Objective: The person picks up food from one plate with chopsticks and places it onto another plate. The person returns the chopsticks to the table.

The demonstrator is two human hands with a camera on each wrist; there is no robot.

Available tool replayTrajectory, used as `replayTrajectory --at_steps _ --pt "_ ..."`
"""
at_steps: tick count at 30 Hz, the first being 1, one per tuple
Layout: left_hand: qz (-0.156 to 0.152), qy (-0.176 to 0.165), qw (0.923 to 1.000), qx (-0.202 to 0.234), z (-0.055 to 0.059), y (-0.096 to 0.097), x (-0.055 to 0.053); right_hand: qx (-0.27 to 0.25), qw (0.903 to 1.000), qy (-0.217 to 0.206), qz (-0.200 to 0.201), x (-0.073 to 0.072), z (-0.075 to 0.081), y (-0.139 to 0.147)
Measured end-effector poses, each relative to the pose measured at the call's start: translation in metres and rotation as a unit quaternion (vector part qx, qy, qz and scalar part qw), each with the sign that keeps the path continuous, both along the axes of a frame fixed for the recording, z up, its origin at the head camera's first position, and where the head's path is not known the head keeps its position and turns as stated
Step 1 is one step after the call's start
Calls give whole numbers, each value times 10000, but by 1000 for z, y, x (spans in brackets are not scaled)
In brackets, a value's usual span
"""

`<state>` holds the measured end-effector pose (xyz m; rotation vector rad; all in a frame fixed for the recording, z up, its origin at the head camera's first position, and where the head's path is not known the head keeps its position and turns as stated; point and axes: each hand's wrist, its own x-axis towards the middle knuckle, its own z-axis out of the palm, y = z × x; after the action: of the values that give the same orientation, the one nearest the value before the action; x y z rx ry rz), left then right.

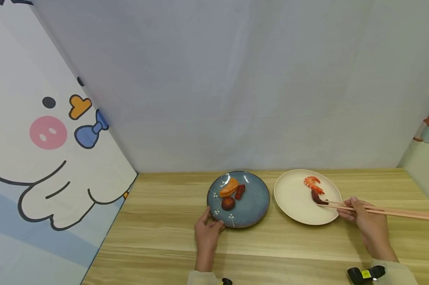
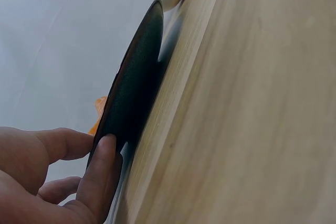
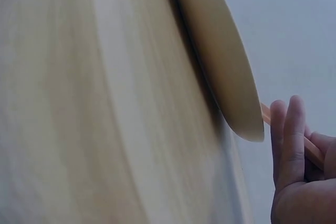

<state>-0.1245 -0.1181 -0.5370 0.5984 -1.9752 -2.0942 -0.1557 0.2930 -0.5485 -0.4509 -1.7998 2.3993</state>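
Observation:
My left hand grips the near-left rim of a blue plate with a white blossom pattern. In the left wrist view the thumb and fingers pinch the plate's edge. On that plate lie an orange shell-shaped piece, a small dark red piece and a round brown piece. My right hand holds a pair of wooden chopsticks. Their tips meet a dark brown curved piece on the cream plate, just below a red-and-white shrimp.
Both plates stand side by side on a wood-grain table, with a narrow gap between them. Behind them rises a pale grey cloth wall. A cartoon-printed panel borders the left side.

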Motion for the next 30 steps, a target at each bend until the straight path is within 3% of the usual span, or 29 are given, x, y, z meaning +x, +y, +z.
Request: replayTrajectory --at_steps 15,30 --pt "28 33 9999 92 0 0 0 -31 10000 -28 -57 0 3 -1" --pt "-125 54 9998 144 3 -7 10 14 9998 -35 -215 23 16 -8"
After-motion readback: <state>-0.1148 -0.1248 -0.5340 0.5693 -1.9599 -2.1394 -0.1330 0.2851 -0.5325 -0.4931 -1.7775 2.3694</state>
